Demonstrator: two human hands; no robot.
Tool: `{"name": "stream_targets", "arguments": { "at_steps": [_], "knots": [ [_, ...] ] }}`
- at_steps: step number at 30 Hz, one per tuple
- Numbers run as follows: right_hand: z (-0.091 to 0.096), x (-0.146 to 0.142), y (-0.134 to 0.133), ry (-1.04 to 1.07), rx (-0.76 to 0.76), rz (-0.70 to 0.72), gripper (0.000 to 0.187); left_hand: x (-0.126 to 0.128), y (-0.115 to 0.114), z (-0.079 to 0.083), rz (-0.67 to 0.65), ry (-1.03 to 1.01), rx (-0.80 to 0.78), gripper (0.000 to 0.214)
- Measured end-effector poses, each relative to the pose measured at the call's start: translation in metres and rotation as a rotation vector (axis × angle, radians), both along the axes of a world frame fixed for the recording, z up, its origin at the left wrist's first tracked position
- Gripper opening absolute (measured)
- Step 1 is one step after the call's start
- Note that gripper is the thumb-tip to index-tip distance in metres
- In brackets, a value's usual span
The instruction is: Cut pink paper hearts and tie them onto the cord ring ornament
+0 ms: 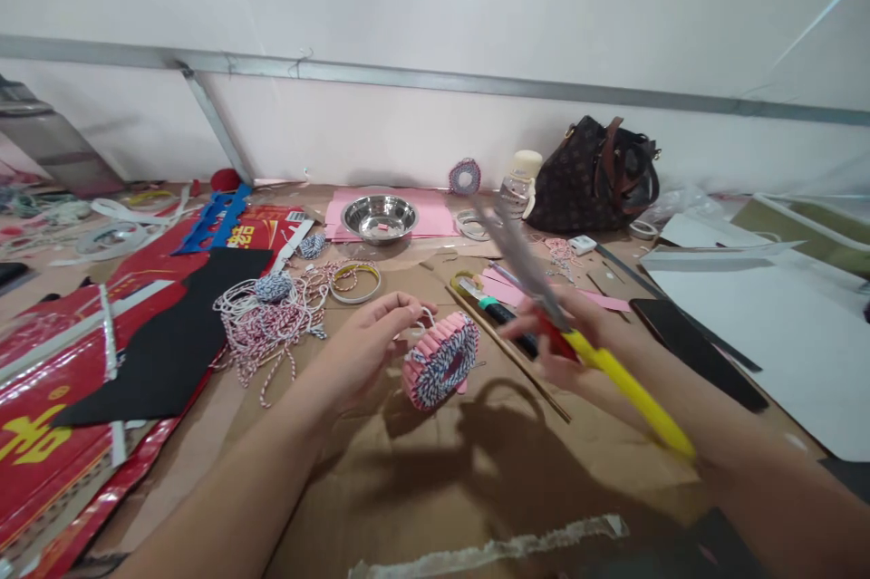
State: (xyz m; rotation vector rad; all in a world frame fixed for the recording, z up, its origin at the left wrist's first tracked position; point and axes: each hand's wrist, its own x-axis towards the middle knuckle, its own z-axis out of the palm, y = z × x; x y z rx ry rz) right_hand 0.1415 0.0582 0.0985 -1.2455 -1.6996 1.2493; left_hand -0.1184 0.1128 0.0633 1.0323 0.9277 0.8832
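Near the middle, my left hand (384,330) is closed, its fingers pinching a white cord loop at the top of a round woven piece (441,361). The piece has a pink pleated paper edge and a face of twisted grey, white and pink cord, and it hangs tilted above the cardboard. My right hand (571,343) is wrapped round a pair of scissors (598,357) with yellow and red handles. Their blades point up and to the left and are blurred by motion. A black and teal utility knife (499,312) lies on the cardboard between the hands.
Left of my hands lie tangled cords (258,325), a tape roll (354,283) and black sheet material (169,343). Behind are a metal bowl (379,218), another round woven piece (465,176), a bottle (520,180) and a handbag (594,180). A phone (693,352) and white sheets lie right.
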Motion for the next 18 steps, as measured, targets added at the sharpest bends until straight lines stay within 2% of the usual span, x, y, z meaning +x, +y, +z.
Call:
{"name": "stream_targets", "arguments": {
  "at_steps": [3,5,10,14,16,17,18],
  "knots": [
    [-0.003,-0.018,0.036,-0.163,0.136,0.021,0.042,0.001,0.001,-0.001,-0.001,0.019,0.016,0.023],
    [-0.009,-0.032,0.052,-0.249,0.142,0.078,0.046,0.003,0.001,-0.002,0.001,0.03,0.03,0.026],
    [-0.017,-0.05,0.063,-0.299,0.155,0.26,0.035,-0.001,0.005,-0.005,0.075,0.115,0.104,0.029],
    [-0.014,-0.043,0.066,-0.221,0.192,0.303,0.032,-0.028,0.01,0.011,0.226,0.275,0.217,0.02],
    [-0.012,-0.032,0.069,-0.183,0.224,0.256,0.032,-0.031,-0.001,0.022,0.277,0.337,0.291,0.016],
    [-0.012,-0.027,0.071,-0.163,0.237,0.232,0.032,-0.025,-0.011,0.024,0.225,0.39,0.348,0.016],
    [-0.013,-0.021,0.073,-0.138,0.245,0.222,0.032,-0.014,-0.025,0.024,0.103,0.389,0.376,0.015]
  ]
}}
